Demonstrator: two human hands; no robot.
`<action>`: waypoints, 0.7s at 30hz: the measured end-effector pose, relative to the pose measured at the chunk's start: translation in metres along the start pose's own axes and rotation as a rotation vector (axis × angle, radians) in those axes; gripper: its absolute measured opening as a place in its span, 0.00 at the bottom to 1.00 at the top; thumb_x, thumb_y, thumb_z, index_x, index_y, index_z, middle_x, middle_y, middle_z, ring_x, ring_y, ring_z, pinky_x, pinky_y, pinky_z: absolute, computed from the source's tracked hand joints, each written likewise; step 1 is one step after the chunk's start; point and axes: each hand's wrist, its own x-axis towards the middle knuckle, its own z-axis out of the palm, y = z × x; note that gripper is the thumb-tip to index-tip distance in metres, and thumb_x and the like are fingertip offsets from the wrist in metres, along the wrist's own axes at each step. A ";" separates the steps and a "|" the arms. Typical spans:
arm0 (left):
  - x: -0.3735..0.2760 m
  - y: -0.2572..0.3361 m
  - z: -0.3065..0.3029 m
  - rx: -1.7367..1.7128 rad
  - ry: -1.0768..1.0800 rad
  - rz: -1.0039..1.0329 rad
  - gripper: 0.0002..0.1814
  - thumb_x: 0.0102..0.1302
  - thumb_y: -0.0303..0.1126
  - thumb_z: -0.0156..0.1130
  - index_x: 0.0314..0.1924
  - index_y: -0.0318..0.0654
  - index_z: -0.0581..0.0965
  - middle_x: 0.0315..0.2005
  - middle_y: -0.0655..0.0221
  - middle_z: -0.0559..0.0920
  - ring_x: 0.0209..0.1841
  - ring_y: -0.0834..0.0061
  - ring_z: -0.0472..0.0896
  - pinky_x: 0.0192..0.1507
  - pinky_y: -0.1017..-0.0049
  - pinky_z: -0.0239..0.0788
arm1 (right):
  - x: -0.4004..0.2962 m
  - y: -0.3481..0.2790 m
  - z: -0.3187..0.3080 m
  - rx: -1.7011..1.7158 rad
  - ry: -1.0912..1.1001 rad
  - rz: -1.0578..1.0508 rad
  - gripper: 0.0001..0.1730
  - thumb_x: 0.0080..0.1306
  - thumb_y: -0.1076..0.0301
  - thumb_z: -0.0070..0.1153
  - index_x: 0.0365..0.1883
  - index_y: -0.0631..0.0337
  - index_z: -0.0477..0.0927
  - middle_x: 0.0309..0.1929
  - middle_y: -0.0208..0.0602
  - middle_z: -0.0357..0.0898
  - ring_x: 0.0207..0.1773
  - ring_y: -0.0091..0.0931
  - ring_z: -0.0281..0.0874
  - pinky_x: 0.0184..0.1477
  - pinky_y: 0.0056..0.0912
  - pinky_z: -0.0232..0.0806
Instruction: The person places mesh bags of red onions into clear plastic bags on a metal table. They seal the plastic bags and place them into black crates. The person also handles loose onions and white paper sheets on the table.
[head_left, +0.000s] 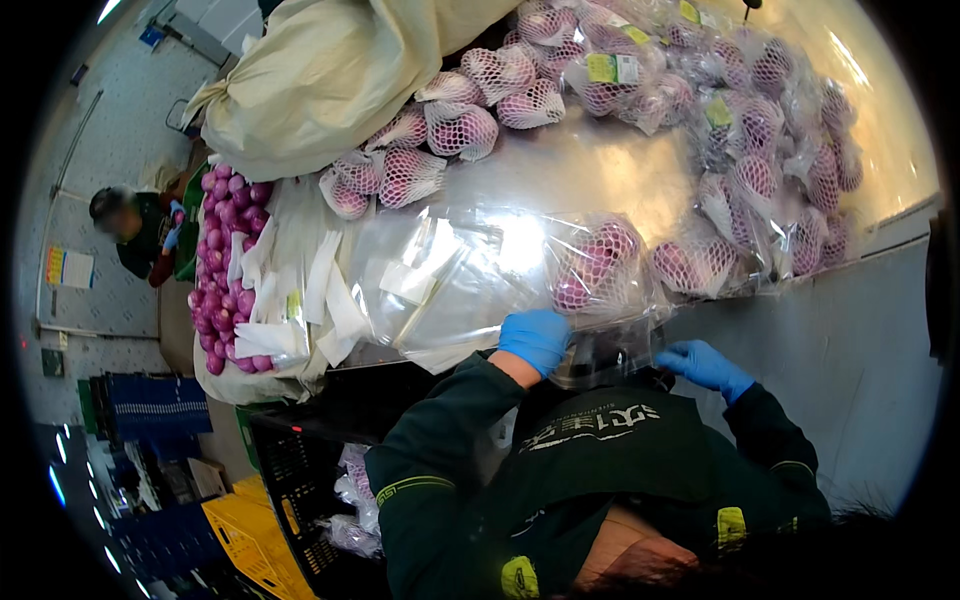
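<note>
My left hand (534, 341), in a blue glove, is closed on the near edge of a clear plastic bag (600, 300). Inside that bag lie red onions in white foam netting (596, 262). My right hand (705, 367), gloved too, is at the bag's near right corner, over the table's front edge. Its fingertips point left at the loose plastic; whether they pinch it is unclear. Flat clear bags (465, 277) are spread on the metal table (577, 161) left of the filled bag. Another netted pack of onions (694, 264) sits just right of it.
Bagged onions (757, 135) are heaped at right, netted ones (461, 131) at the back. Loose red onions (221, 277) lie at far left beside a cream cloth sack (322, 82). A black crate (300, 480) stands below left. A person (139, 232) works beyond, at left.
</note>
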 end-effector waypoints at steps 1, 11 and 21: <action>-0.002 -0.003 -0.001 0.008 0.000 0.052 0.17 0.59 0.47 0.60 0.31 0.40 0.78 0.27 0.57 0.80 0.31 0.54 0.79 0.34 0.60 0.72 | 0.001 -0.022 0.008 0.141 -0.029 0.029 0.31 0.62 0.45 0.56 0.47 0.67 0.78 0.36 0.44 0.82 0.34 0.33 0.80 0.39 0.36 0.72; -0.068 -0.034 0.063 -1.548 0.110 -0.391 0.13 0.69 0.36 0.57 0.39 0.30 0.79 0.32 0.68 0.83 0.32 0.81 0.79 0.36 0.80 0.73 | -0.020 0.004 0.022 -0.238 0.414 -0.052 0.18 0.64 0.54 0.56 0.29 0.63 0.80 0.21 0.40 0.76 0.25 0.34 0.75 0.30 0.37 0.67; -0.084 -0.024 0.081 -1.518 0.054 -0.425 0.12 0.69 0.35 0.54 0.42 0.32 0.78 0.34 0.67 0.83 0.35 0.78 0.81 0.40 0.79 0.73 | 0.032 -0.099 0.138 -0.530 0.218 -0.832 0.10 0.63 0.63 0.54 0.40 0.58 0.77 0.35 0.39 0.73 0.38 0.39 0.74 0.36 0.40 0.69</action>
